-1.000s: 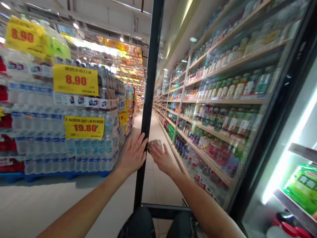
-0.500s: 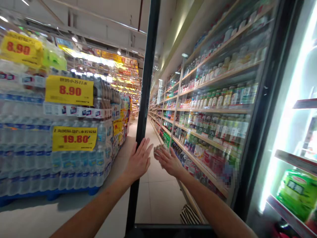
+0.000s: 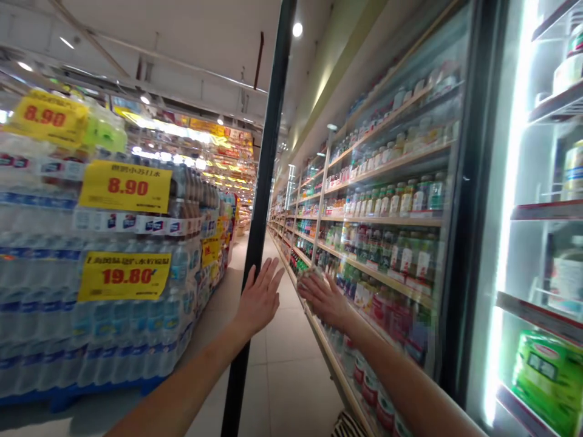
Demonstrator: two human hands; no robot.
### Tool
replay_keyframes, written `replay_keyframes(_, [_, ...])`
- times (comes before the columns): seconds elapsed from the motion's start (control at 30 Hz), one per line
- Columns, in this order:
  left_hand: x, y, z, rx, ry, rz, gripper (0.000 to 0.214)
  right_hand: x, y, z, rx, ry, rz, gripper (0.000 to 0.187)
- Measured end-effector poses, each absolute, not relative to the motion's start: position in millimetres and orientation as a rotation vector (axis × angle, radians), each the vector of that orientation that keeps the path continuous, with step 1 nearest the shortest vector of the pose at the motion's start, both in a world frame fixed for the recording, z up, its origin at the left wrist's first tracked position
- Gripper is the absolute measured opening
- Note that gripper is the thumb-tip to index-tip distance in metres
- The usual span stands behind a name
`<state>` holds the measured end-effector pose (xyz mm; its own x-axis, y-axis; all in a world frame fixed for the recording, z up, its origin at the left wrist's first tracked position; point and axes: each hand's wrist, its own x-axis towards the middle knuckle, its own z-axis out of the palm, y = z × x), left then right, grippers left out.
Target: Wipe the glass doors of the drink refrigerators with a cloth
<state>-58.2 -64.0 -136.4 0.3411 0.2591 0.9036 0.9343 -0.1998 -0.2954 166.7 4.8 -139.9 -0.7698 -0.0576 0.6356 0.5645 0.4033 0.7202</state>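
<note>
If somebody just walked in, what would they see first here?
Probably the big yellow price signs on the stacked bottles at left. Then, mid-picture, the left hand at a dark door frame and the right hand with a crumpled cloth. Or the bright light strip at right.

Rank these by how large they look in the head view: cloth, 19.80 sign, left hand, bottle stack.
1. bottle stack
2. 19.80 sign
3. left hand
4. cloth, by its visible part; the right hand covers some of it, so its full size is unsure.
</note>
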Motion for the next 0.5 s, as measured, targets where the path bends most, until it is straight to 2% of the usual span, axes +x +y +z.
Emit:
replay_keyframes(0.23, [-55, -59, -128, -1.677, -1.079, -0.909, 0.058, 177, 19, -79, -0.709, -1.736, -1.253, 0.053])
replay_keyframes(0.5, [-55, -60, -127, -1.682, -1.071, -0.913, 0.059, 181, 12, -128, -0.461, -2.085, -1.388, 0.047])
